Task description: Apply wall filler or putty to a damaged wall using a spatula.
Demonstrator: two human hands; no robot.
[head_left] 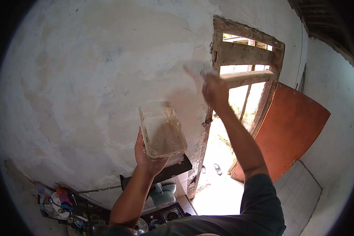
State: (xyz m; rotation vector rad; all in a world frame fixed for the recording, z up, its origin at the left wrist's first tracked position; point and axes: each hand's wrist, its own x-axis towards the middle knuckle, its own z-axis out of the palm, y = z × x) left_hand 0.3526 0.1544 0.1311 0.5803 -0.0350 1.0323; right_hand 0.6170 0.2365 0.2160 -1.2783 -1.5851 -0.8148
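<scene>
Sleeve (260,194), tub (163,131) in left hand (150,163); right hand (216,91) apart

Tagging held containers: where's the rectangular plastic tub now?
Head view, just left of centre: the rectangular plastic tub sits in the left hand, before the patchy wall, left of the wooden doorframe.

Free room along the wall (86,90) left of the tray (163,131) — wooden frame (246,30) obstructs rightward.

Rectangular translucent tub (161,129), smeared with pale residue, open top facing up, held before patchy whitish wall (94,78)
</scene>
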